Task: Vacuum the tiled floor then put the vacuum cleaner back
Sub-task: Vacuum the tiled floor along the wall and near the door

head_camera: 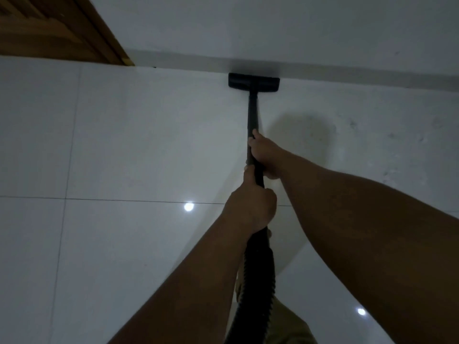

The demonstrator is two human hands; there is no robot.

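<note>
Gripping the black vacuum wand (252,112) with both hands, a person stands over the white tiled floor (124,145). The right hand (265,155) is wrapped around the wand farther from the body, fingers curled closed on it. The left hand (253,207) is clenched around the wand's near end, just above the ribbed black hose (258,276), which trails down toward the body. At the wand's far end, the flat black floor head (253,81) lies on the tiles, right against the pale skirting (347,74) at the foot of the wall. Left of the floor head, a brown wooden door (54,28) meets the floor.
</note>
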